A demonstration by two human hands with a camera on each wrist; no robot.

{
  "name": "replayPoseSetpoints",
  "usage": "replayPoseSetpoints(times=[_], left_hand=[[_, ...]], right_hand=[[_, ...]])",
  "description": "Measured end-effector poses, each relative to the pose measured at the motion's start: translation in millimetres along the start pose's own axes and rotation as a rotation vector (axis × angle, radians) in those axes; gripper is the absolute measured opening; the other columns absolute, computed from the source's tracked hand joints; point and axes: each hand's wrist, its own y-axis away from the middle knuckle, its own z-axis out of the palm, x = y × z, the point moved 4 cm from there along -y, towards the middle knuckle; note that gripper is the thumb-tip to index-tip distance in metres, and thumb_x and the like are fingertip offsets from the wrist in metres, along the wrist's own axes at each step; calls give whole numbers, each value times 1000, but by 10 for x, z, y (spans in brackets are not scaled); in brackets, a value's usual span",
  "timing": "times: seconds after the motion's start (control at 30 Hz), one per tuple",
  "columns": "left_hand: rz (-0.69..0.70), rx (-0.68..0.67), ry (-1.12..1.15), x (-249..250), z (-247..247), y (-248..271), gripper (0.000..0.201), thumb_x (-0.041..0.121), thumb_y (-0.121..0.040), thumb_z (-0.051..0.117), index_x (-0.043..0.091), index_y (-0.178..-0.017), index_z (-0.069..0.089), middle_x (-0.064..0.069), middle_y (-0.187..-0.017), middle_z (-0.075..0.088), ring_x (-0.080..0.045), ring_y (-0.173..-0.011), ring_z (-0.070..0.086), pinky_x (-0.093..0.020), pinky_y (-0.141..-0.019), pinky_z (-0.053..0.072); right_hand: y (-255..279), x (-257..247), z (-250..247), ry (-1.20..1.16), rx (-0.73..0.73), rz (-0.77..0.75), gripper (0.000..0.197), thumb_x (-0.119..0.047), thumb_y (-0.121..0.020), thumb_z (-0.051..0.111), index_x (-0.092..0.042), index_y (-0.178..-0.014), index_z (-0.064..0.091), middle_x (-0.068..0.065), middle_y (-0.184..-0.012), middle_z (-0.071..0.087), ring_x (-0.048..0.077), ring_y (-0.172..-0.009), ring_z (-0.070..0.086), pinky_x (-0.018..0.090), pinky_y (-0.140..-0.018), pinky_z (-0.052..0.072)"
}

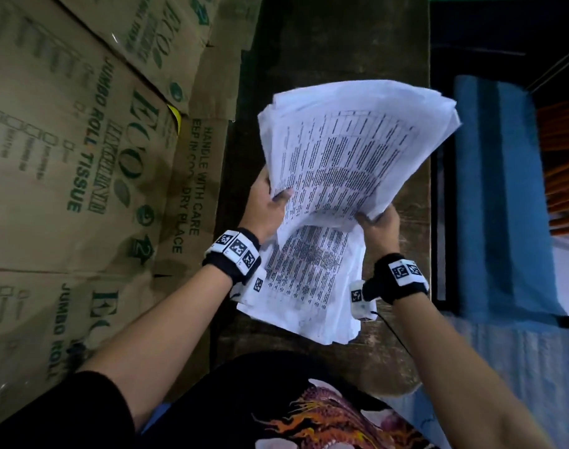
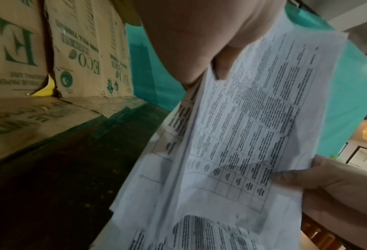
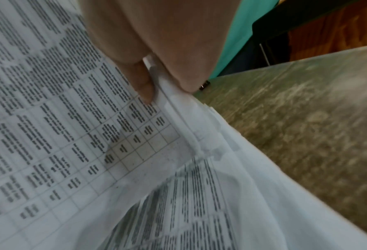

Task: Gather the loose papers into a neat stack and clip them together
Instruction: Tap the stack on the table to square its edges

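Leftmost, flattened cardboard boxes (image 1: 92, 150) printed with green lettering lay and leaned beside a dark, worn wooden table (image 1: 328, 50). Next to them, the left hand (image 1: 266, 209) gripped the left edge of a thick sheaf of printed papers (image 1: 351, 157), its thumb pressed on the top sheet and its fingers curled behind; the left wrist view showed the thumb (image 2: 223, 69) lying across the printed table on the page. A black wristband with white coded tags (image 1: 236, 252) circled that wrist. The papers were raised off the table and fanned unevenly, their far corners spread out of line. Below them, between the two wrists, more printed sheets (image 1: 309, 280) lay on the table, overlapped by the lifted bundle's near edge. Further right, the right hand (image 1: 380, 223) pinched the near right corner of the sheaf, thumb on top and fingers underneath; the right wrist view showed its fingertips (image 3: 145, 91) closed on the layered page edges. At the far right, beyond the table's edge, stood something blue (image 1: 500, 189) and a patch of orange (image 1: 565, 176), too blurred to identify.
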Motion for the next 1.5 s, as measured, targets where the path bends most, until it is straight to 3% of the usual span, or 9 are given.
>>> replayPoseSetpoints(times=[0.13, 0.23, 0.47, 0.6, 0.73, 0.83, 1.07, 1.23, 1.5], left_hand=[[9, 29, -46, -116, -54, 18, 46, -4, -84, 64, -3, -126, 47, 10, -109, 61, 0, -105, 61, -29, -98, 51], [-35, 39, -126, -205, -17, 20, 46, -2, -80, 70, 6, -122, 50, 14, -105, 61, -2, -103, 59, -42, -96, 52], [-25, 42, -185, -189, -3, -53, 53, -8, -86, 59, 12, -134, 45, 16, -111, 56, 1, -109, 52, -20, -100, 45], [-126, -90, -293, -286, 35, -31, 69, -6, -87, 58, 20, -144, 31, 2, -133, 53, -11, -125, 48, -25, -105, 35], [-193, -106, -372, -336, 49, 13, 70, -9, -89, 52, 20, -147, 26, -4, -135, 54, -14, -123, 48, -20, -99, 32], [-141, -3, -304, -330, -61, -4, 66, -16, -83, 54, 17, -139, 42, 6, -120, 58, -11, -115, 52, -32, -103, 45], [-285, -299, -209, -455, -262, 244, 75, -15, -69, 71, 22, -130, 46, 20, -104, 58, 11, -99, 54, -13, -87, 46], [-580, -354, -82, -873, -393, 526, 48, -8, -87, 56, 13, -129, 45, -11, -130, 58, -24, -121, 55, -47, -105, 42], [-731, -276, 46, -1147, -405, 721, 40, -8, -98, 33, 6, -132, 48, -14, -118, 59, -21, -100, 61, -31, -85, 52]], right_hand=[[22, 36, -62, -63, -53, 22, 44, 18, -78, 65, 3, -116, 50, 3, -104, 65, -9, -83, 66, 11, -70, 52], [-24, 140, -17, 24, -55, 20, 24, 14, -81, 64, 10, -105, 61, 1, -90, 64, -17, -67, 60, 19, -67, 48], [-160, 226, -42, 258, -162, -13, 28, 8, -88, 56, 3, -115, 59, 13, -110, 68, 26, -105, 63, 39, -93, 52], [-129, 246, -46, 283, -162, 47, 35, 18, -85, 48, -8, -107, 55, 1, -89, 63, 12, -83, 61, 8, -75, 46], [-82, 207, 8, 247, -135, -37, 45, 19, -85, 44, 3, -127, 54, 13, -123, 63, 23, -113, 59, 24, -89, 44], [-14, 109, -116, 208, -163, -23, 38, 21, -81, 48, -4, -106, 64, -6, -98, 71, 10, -94, 66, 35, -87, 51], [271, -317, -352, -217, -381, 84, 47, 11, -85, 61, -6, -126, 49, -1, -112, 70, 14, -100, 69, 24, -76, 57], [495, 257, -207, -143, -327, 251, 53, 4, -82, 69, -3, -131, 50, 12, -121, 66, 25, -107, 67, 45, -89, 56], [621, 929, -5, -136, -148, 438, 45, 7, -81, 68, -7, -122, 57, 10, -113, 70, 30, -102, 68, 56, -91, 52]])
